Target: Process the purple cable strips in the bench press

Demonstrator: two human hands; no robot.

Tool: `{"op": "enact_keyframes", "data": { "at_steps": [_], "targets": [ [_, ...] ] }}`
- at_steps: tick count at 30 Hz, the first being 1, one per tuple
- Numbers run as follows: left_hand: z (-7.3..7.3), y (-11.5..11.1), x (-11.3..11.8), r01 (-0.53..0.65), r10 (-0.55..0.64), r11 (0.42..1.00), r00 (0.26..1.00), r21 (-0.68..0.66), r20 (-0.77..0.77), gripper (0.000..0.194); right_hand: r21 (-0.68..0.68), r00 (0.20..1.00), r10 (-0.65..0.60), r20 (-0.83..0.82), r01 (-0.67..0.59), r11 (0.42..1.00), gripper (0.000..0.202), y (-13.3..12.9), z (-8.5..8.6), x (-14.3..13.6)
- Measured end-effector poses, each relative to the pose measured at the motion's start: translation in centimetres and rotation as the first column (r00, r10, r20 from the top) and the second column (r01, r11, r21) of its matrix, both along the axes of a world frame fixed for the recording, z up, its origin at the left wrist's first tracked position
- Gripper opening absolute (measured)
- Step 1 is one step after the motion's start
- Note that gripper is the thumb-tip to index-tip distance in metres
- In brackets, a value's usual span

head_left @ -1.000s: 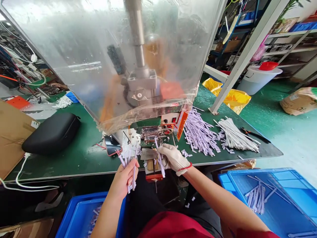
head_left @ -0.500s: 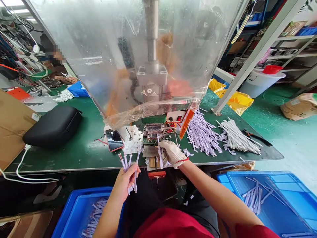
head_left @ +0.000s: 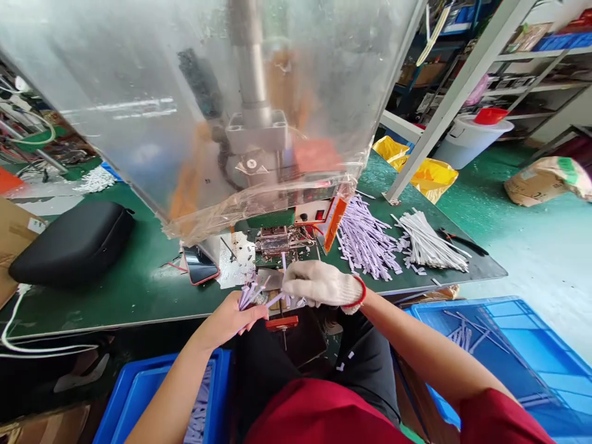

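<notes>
My bare left hand (head_left: pixel 238 317) is closed around a bunch of short, thin lavender strips (head_left: pixel 247 295) that fan out above the fingers. One more strip (head_left: pixel 274 301) slants from its thumb toward my right hand. My right hand (head_left: pixel 319 283), in a white knit glove with a red cuff, has its fingers closed at a lavender strip standing up from below the press's metal die (head_left: pixel 274 240). The glove hides the strip's lower part and the fingertips. Above the die hangs the press head (head_left: pixel 257 131), behind a cloudy plastic guard (head_left: pixel 152 154).
Right of the press lie a heap of lavender strips (head_left: pixel 367 237), a bundle of white strips (head_left: pixel 428 240) and pliers (head_left: pixel 462 240). A phone (head_left: pixel 201 265) and black case (head_left: pixel 74 243) lie to the left. Blue bins (head_left: pixel 132 394) flank my legs below the table edge.
My left hand has come in toward my right hand, tilting its strips. My right hand has turned, its back now facing up. The whole view has shifted a little to the right.
</notes>
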State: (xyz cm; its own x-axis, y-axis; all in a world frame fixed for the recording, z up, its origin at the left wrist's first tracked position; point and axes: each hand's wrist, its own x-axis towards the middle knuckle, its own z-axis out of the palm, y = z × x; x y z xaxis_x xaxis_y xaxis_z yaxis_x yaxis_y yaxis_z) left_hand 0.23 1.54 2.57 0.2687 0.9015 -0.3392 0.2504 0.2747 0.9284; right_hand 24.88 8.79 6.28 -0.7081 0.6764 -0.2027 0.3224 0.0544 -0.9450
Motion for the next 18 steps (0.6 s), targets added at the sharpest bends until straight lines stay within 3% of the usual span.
{"op": "enact_keyframes", "data": {
  "at_steps": [2, 6, 8, 9, 10, 11, 12, 13, 15, 18],
  "targets": [
    [0.4, 0.5, 0.5, 0.071, -0.072, 0.997, 0.997, -0.017, -0.031, 0.028, 0.018, 0.997, 0.068, 0.03, -0.068, 0.998, 0.025, -1.3, 0.6, 0.3],
    [0.4, 0.4, 0.7, 0.178, -0.174, 0.98, 0.983, -0.091, 0.053, 0.032, -0.062, 0.998, 0.06, 0.013, -0.059, 0.996, 0.025, -2.9, 0.4, 2.2],
    [0.2, 0.0, -0.1, 0.135, -0.117, 0.982, 0.984, -0.131, 0.131, 0.033, -0.051, 0.998, -0.045, 0.039, 0.047, 0.998, 0.026, -2.2, 0.1, 5.0],
    [0.0, -0.1, -0.7, 0.051, -0.024, 0.986, 0.986, -0.157, 0.167, 0.033, 0.012, 0.984, -0.155, 0.092, 0.155, 0.988, 0.026, -1.5, -0.1, 6.9],
    [-0.2, -0.2, -1.1, -0.062, 0.1, 0.981, 0.975, -0.185, 0.199, 0.032, 0.119, 0.944, -0.288, 0.161, 0.271, 0.955, 0.027, -0.5, -0.3, 9.0],
    [-0.3, -0.2, -1.5, -0.173, 0.221, 0.962, 0.949, -0.212, 0.225, 0.03, 0.265, 0.862, -0.441, 0.25, 0.378, 0.887, 0.027, 0.7, -0.7, 11.0],
    [-0.5, -0.2, -1.5, -0.251, 0.309, 0.938, 0.918, -0.238, 0.25, 0.031, 0.442, 0.724, -0.593, 0.352, 0.43, 0.787, 0.025, 2.0, -1.1, 12.9],
    [-0.8, -0.2, -1.3, -0.287, 0.355, 0.922, 0.894, -0.259, 0.273, 0.033, 0.564, 0.611, -0.662, 0.434, 0.389, 0.729, 0.026, 3.3, -1.7, 14.5],
    [-1.2, 0.2, -0.1, -0.295, 0.367, 0.921, 0.875, -0.255, 0.315, 0.034, 0.641, 0.446, -0.683, 0.578, 0.269, 0.719, 0.03, 5.4, -3.0, 16.5],
    [-2.0, 1.4, 3.0, -0.29, 0.325, 0.943, 0.904, -0.162, 0.276, 0.035, 0.596, 0.379, -0.622, 0.685, 0.199, 0.778, 0.028, 7.2, -4.8, 16.9]
  ]
}}
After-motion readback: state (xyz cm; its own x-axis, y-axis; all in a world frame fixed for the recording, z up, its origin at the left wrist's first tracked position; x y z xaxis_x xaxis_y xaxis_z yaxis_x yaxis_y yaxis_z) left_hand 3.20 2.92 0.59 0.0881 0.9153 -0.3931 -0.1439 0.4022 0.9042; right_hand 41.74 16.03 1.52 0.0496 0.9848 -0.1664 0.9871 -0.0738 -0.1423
